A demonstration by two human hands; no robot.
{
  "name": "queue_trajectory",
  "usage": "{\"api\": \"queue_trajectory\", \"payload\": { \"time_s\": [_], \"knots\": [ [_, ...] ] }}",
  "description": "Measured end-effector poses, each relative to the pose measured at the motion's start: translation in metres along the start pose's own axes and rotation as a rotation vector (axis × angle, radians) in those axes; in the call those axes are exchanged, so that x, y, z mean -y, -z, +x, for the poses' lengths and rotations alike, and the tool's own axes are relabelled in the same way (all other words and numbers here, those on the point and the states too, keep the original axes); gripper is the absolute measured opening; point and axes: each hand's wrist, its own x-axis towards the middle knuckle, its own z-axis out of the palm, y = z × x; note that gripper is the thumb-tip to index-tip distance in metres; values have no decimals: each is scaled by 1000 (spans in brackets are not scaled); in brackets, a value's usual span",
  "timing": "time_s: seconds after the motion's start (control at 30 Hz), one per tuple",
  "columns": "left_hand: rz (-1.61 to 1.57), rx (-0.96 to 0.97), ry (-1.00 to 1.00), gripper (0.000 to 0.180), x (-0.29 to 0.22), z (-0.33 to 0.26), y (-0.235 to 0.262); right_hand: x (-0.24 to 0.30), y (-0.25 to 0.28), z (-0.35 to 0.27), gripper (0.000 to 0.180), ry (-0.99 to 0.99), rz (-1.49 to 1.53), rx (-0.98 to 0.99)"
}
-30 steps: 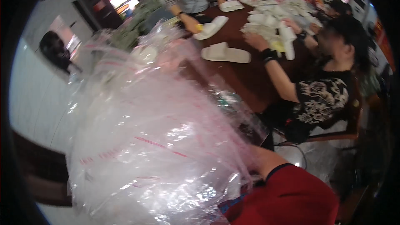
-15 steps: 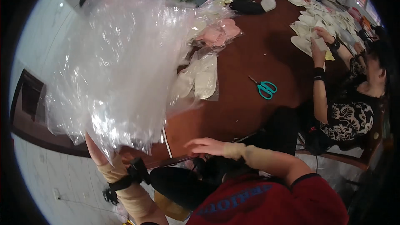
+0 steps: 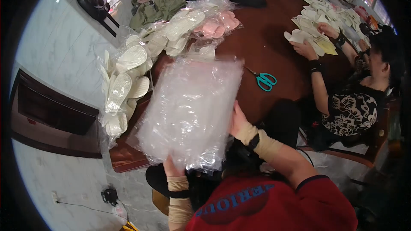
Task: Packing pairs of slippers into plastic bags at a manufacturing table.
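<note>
A thick stack of clear plastic bags (image 3: pixel 190 111) lies across both my hands, over the near part of the brown table (image 3: pixel 274 51). My left hand (image 3: pixel 172 167) is closed on its near edge, thumb on top and the other fingers hidden beneath. At the stack's right edge is my right hand (image 3: pixel 238 119), thumb side up, its fingers partly behind the plastic. Teal-handled scissors (image 3: pixel 266 81) lie just beyond the stack's right side. Bagged white slippers (image 3: pixel 121 87) are heaped along the table's left edge, and bagged pink slippers (image 3: pixel 219 23) sit past the stack.
To the right a co-worker (image 3: pixel 355 98) handles white slippers and a yellow sheet (image 3: pixel 325 45), beside a long pile of white slippers (image 3: pixel 327 15). Green cloth (image 3: pixel 165 6) is bundled at the far left. A dark wooden cabinet (image 3: pixel 55 111) stands left of the table.
The bag stack has come down and to the right, uncovering the slipper heap on the left. My right hand has risen from the table's near edge to the stack's right side.
</note>
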Motion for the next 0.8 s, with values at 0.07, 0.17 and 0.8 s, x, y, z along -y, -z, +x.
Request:
{"api": "queue_trajectory", "payload": {
  "time_s": [0.07, 0.17, 0.8],
  "knots": [
    [-17, -59, 42, 31, 12, -6, -22, -3, 12, -30, 81, -54, 57, 89],
    [-115, -177, -9, 31, 18, -19, -41, -1, 16, -44, 78, -44, -24, 127],
    [-410, 163, 365, 51, 34, -40, -16, -17, 23, -11, 47, -78, -304, -192]
  ]
}}
